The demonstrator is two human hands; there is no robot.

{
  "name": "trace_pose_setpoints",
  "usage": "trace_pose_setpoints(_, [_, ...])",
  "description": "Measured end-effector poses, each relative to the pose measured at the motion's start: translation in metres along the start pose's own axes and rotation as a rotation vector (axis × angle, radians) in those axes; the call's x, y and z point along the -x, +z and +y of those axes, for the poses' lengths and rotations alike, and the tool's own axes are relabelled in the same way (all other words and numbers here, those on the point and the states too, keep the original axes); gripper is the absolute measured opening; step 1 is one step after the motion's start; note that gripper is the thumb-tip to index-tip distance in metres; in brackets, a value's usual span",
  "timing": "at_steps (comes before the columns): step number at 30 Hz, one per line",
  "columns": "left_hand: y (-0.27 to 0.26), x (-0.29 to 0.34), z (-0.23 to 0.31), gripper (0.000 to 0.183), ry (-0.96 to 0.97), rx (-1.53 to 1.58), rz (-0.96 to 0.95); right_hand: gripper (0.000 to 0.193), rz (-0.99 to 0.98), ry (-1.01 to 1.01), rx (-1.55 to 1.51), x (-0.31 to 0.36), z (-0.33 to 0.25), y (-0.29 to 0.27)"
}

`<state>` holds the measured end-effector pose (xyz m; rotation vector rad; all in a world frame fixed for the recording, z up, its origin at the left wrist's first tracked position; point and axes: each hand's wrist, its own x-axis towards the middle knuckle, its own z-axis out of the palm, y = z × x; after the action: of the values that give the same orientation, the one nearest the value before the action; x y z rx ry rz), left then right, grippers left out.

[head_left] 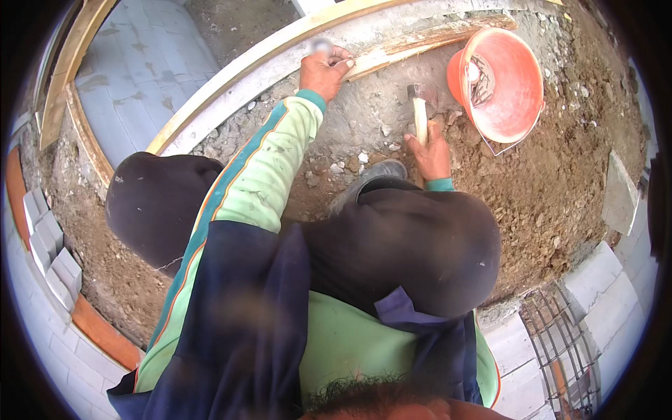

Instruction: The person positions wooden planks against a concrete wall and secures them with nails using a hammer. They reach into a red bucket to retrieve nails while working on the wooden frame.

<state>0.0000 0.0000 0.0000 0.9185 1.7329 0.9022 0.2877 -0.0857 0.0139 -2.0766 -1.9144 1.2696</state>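
Head: left hand (325, 75) pinched narrow at left end of far plank (427, 43), can't tell if anything's held. Right hand (432, 155) grips hammer (420, 115), left of bucket (514, 98). Likely positioning step; next calls for steady left fingers, controlled hammer.

PLACE: construction site | SIGNS: bare soil (553, 203); rebar cage (560, 325); loose pale blocks (54, 241); mortared blockwork (140, 63)
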Motion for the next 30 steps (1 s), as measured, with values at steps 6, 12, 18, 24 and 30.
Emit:
trace_pose_setpoints(6, [0.001,0.014,0.003,0.015,0.024,-0.061,-0.041,0.036,-0.398,0.129,-1.122,0.026,-0.070,-0.036])
trace_pose_setpoints(12, [0.001,0.013,-0.002,0.018,0.137,-0.126,-0.063,0.057,0.188,-0.575,-0.089,0.008,-0.100,-0.033])
trace_pose_setpoints(18, [-0.006,0.025,0.010,0.021,0.077,-0.332,-0.043,0.056,0.237,-0.626,0.231,0.003,-0.101,-0.033])
trace_pose_setpoints(24, [-0.004,0.022,0.000,0.026,0.101,-0.371,0.027,0.056,0.125,-0.538,0.491,-0.002,-0.113,-0.042])
trace_pose_setpoints(30, [-0.003,0.029,-0.009,0.061,0.389,-0.966,0.037,0.060,0.355,-0.830,0.166,0.013,-0.124,-0.062])
